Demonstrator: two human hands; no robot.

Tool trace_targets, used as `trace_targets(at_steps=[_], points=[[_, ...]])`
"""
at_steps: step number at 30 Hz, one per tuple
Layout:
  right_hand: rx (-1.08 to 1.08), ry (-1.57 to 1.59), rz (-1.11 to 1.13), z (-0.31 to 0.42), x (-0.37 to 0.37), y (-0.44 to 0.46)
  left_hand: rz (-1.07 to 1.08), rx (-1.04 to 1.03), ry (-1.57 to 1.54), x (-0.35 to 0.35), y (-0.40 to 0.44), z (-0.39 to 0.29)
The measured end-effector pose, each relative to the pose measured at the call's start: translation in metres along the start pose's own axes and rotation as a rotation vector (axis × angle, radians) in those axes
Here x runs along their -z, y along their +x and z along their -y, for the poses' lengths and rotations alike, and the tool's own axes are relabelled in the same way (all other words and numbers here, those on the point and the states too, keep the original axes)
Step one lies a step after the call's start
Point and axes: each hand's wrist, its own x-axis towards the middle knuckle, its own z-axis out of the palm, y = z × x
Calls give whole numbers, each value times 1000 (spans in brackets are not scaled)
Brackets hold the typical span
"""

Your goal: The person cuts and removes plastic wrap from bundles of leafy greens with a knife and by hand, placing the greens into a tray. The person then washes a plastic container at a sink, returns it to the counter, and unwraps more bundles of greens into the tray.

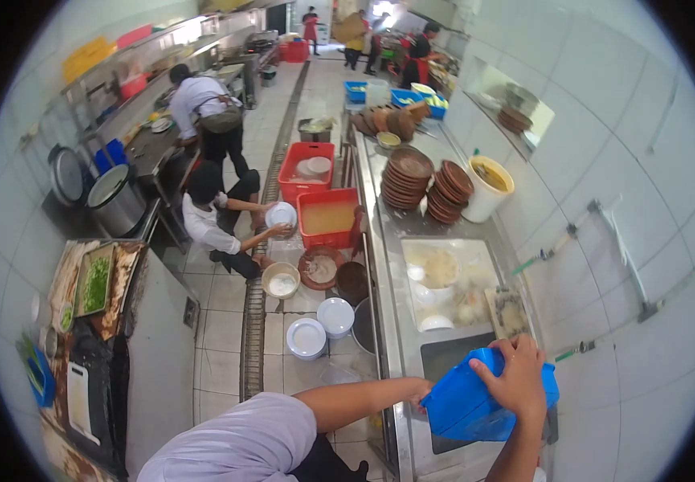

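A blue plastic container (472, 410) is tilted over the near sink basin (450, 353). My right hand (516, 373) is closed over its upper edge, thumb on the near side and fingers over the far side. At the container's left edge, my left hand (421, 394) grips the rim, its fingers partly hidden. What lies inside the container cannot be made out. Just beyond it, the other sink basin (476, 317) holds cloudy water with several pale dishes. A worn, light-coloured block or pad (508, 313) rests on that basin's right edge.
Stacked brown clay dishes (406, 178) and a white bucket (488, 189) stand farther along the counter. Taps (584, 347) stick out from the right wall. On the left floor a crouching person (215, 217) holds a plate near red crates (327, 217) and stacked white plates (306, 337).
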Motion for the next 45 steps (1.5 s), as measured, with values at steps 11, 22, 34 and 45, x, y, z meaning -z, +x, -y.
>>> trace_targets(at_steps=[11, 22, 34, 45], points=[[469, 407, 285, 198, 9, -41, -829, -517, 126, -179, -312, 96], [1683, 581, 714, 509, -116, -317, -1742, -764, -672, -533, -376, 609], [2167, 839, 588, 708, -112, -580, -2910, -1514, -1256, -824, -255, 781], [940, 1192, 1553, 939, -281, -652, -3358, -511, -796, -813, -489, 859]])
